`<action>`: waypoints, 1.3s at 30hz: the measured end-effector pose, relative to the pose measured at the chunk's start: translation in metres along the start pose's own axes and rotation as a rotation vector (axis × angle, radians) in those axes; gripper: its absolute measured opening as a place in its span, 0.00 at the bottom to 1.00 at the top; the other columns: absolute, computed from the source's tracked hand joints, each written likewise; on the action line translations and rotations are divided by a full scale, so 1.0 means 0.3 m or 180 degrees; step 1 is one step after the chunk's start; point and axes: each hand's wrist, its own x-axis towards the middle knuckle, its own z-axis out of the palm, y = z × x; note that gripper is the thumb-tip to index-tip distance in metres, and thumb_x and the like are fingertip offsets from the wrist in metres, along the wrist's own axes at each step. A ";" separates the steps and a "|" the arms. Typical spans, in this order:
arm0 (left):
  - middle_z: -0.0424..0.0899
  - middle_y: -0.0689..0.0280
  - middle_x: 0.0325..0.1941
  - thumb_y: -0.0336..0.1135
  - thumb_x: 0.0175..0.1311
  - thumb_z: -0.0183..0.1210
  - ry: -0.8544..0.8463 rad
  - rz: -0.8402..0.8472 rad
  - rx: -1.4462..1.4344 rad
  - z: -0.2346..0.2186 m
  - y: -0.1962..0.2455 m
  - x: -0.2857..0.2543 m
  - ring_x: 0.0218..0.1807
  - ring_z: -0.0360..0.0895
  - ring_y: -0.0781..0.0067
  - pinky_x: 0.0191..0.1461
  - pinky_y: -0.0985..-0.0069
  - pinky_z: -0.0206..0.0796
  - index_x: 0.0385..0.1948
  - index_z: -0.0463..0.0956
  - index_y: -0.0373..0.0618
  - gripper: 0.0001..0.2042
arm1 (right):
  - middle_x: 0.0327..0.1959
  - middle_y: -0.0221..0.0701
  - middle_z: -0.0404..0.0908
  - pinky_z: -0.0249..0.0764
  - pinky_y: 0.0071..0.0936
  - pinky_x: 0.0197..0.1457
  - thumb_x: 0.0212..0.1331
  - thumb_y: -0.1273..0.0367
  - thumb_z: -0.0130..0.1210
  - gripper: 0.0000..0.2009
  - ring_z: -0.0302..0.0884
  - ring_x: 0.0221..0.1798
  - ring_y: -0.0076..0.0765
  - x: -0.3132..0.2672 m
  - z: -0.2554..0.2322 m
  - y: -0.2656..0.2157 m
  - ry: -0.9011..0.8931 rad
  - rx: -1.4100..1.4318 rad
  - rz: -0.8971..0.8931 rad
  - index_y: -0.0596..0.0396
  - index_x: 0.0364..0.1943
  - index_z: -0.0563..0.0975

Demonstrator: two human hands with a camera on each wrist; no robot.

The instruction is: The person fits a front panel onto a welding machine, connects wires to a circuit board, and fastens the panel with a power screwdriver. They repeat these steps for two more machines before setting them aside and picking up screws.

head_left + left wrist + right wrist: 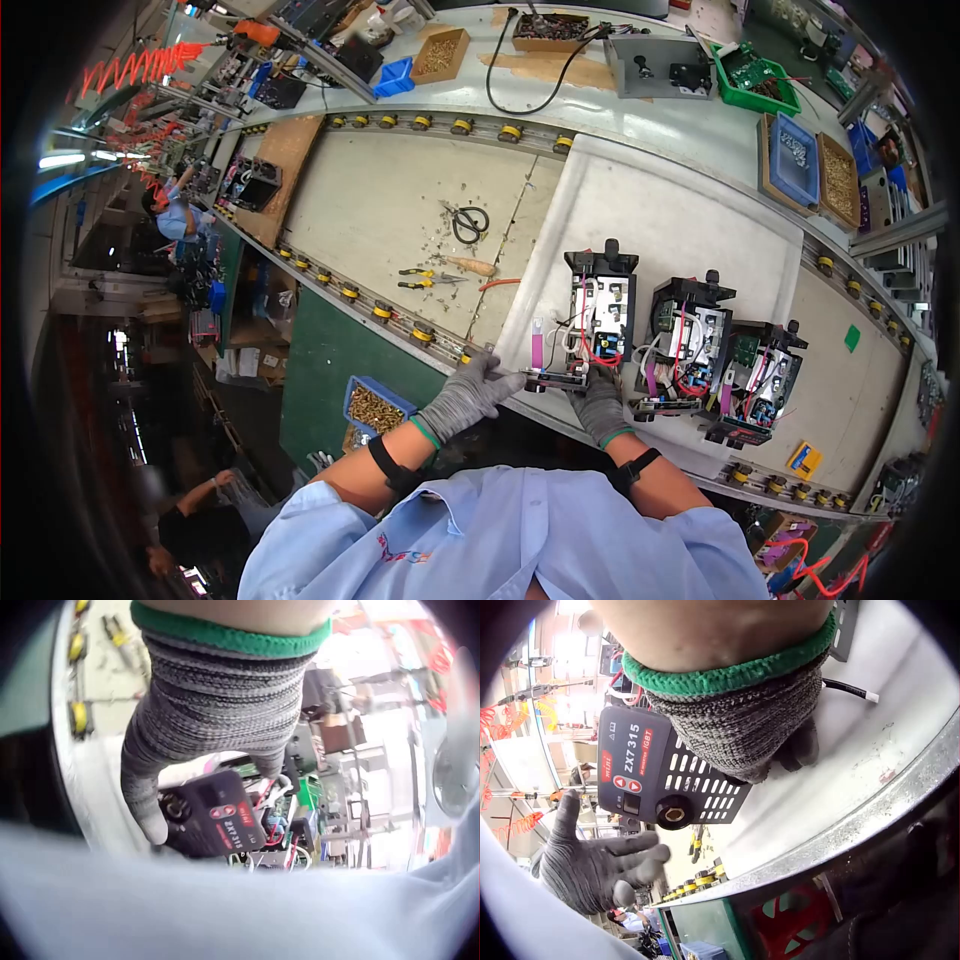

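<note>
Three black-framed electronic units stand on a white board (680, 200). The leftmost unit (603, 310) has its front panel (217, 817) toward the person, printed "ZX7 315". My gloved left hand (465, 400) is beside that panel's left edge, fingers spread; in the left wrist view the hand (214, 712) arches over the panel, contact unclear. My gloved right hand (602, 405) is at the near right of the same unit; in the right wrist view the hand (735, 735) lies against the slotted case (697, 784), its fingertips partly hidden. The other units (688, 345) (755, 380) stand to the right.
Scissors (469, 225), yellow-handled pliers (430, 278) and scraps lie left of the board. Roller rails (423, 332) edge the line. A blue bin of screws (376, 406) sits near left; a green bin (755, 80) and parts boxes (440, 55) stand on the far bench.
</note>
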 end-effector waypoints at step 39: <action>0.75 0.71 0.41 0.65 0.53 0.68 -0.0619 -0.0377 -0.2067 0.041 -0.136 0.240 0.32 0.70 0.80 0.30 0.78 0.70 0.45 0.77 0.50 0.29 | 0.34 0.30 0.84 0.83 0.31 0.32 0.66 0.59 0.59 0.15 0.85 0.31 0.32 0.442 -0.716 -0.355 -0.1584 0.0634 0.0977 0.57 0.44 0.79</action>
